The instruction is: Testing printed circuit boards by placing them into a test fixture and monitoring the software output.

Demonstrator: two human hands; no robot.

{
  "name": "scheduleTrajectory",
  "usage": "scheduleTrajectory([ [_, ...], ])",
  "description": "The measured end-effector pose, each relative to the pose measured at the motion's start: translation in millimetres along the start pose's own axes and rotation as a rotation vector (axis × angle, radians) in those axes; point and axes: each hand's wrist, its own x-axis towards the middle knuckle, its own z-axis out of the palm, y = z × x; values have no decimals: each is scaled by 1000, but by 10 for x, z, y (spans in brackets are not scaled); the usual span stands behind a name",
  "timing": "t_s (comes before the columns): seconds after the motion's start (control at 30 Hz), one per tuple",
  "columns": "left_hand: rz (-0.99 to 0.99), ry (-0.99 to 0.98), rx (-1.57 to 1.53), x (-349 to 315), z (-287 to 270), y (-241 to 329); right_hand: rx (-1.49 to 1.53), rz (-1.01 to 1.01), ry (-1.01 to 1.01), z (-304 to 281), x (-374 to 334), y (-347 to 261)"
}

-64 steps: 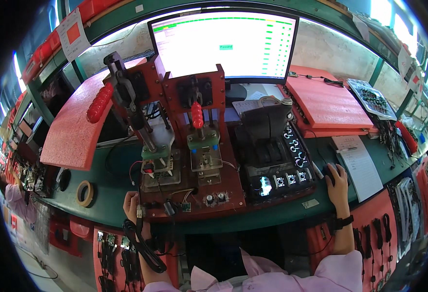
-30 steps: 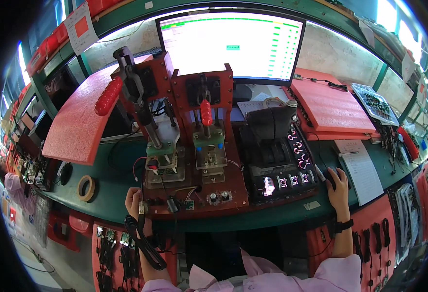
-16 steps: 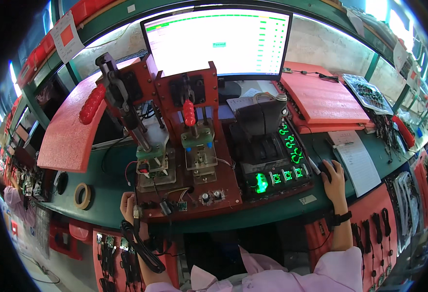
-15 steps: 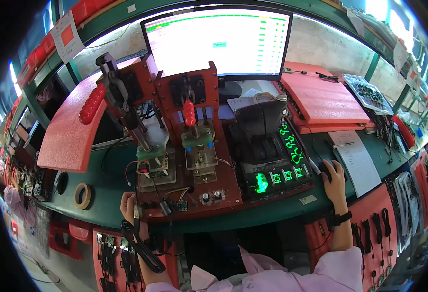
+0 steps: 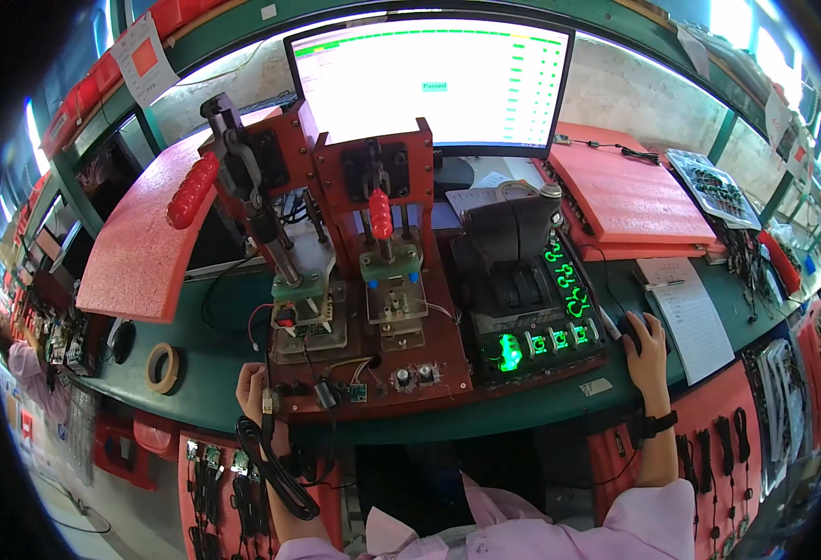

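My left hand (image 5: pixel 251 392) is closed at the front left corner of a red test fixture (image 5: pixel 420 385). Its fingers are curled against a small metal-ended cable plug (image 5: pixel 267 401). From there a coiled black cable (image 5: pixel 275 471) hangs over my left forearm. Toggle clamps with red grips (image 5: pixel 380 215) stand on the fixture, and a circuit board (image 5: pixel 312 327) sits beneath the left clamp. My right hand (image 5: pixel 648 350) rests over a dark computer mouse (image 5: pixel 627 329), partly hidden by the fingers. A monitor (image 5: pixel 429 93) behind the fixture shows a mostly white screen with green marks.
Between the fixture and my right hand stands a black device with green-lit boards (image 5: pixel 536 343). A written sheet (image 5: pixel 695 322) with a pen lies at right, near stacked pink foam (image 5: pixel 630 201). A tape roll (image 5: pixel 161 368) lies left. Cables hang on foam (image 5: pixel 723 448) below the bench edge.
The whole view has shifted slightly to the right. Both hands keep their places, the left at the plug and the right on the mouse.
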Motion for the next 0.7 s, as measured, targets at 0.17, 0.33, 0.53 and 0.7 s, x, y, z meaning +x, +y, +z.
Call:
scheduleTrajectory([
  [0.17,-10,3,-54,-63,156,122,-3,-5,8,6,-4,37],
  [0.33,-24,-1,-33,-50,103,104,-14,7,4,3,-1,7],
  [0.53,-5,-55,13,-10,13,49,-10,13,9,8,-8,12],
  [0.7,26,-60,0,-9,33,65,-11,18,11,26,-9,38],
])
